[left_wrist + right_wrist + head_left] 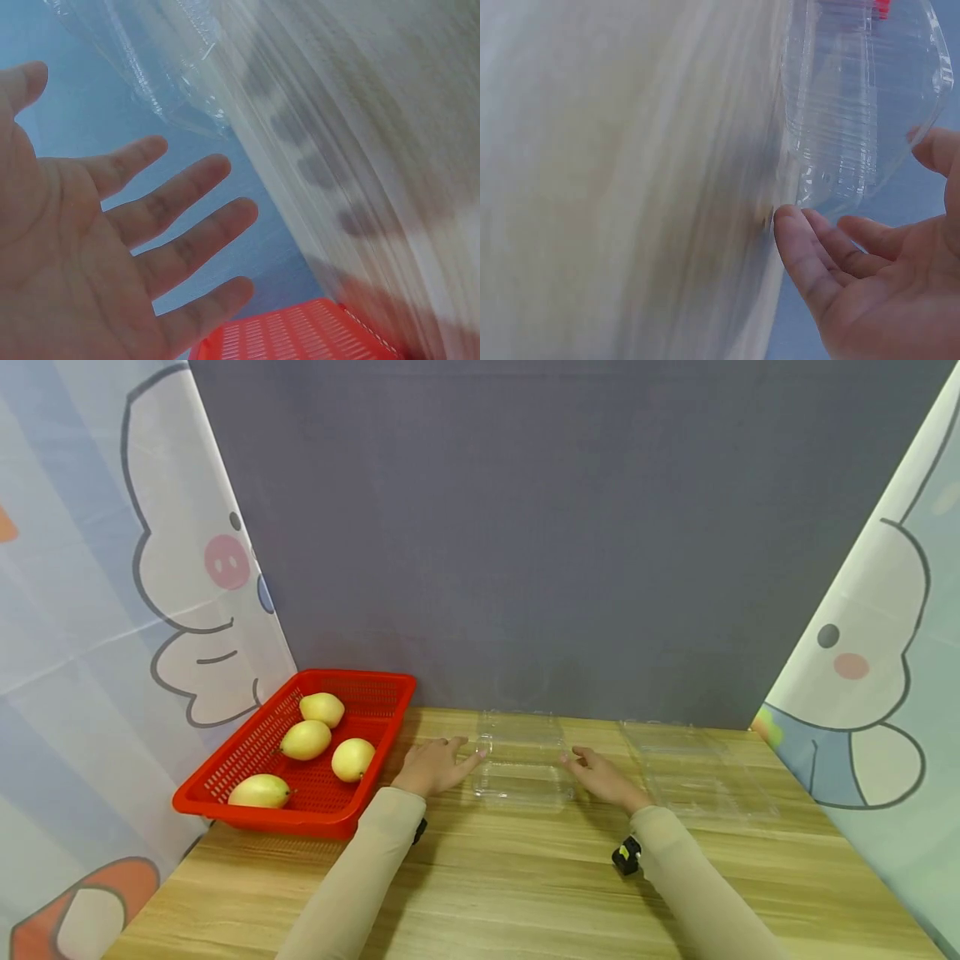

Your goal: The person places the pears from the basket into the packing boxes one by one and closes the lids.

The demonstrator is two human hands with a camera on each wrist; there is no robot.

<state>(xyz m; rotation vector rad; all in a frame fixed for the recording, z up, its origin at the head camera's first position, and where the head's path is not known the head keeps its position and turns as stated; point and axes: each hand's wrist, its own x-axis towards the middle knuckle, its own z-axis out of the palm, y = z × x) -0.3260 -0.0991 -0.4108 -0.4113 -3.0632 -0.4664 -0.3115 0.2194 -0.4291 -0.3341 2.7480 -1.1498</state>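
So the clear plastic box (521, 764) sits on the worktop (525, 885) right between both hands: left hand (433, 766) and right hand (604, 778) flank it, fingers loose, each grip apart, holding nothing.

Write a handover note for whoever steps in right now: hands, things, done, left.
Left hand: open, fingers straight, at the left edge of the clear plastic box.
Right hand: open, fingertips at the box's right edge.
The box lies open and empty mid-table; a second clear box lies to its right.
Red basket at the left holds four yellow mangoes.
Done: nothing packed.
Left: likely all four mangoes to move, boxes to close.
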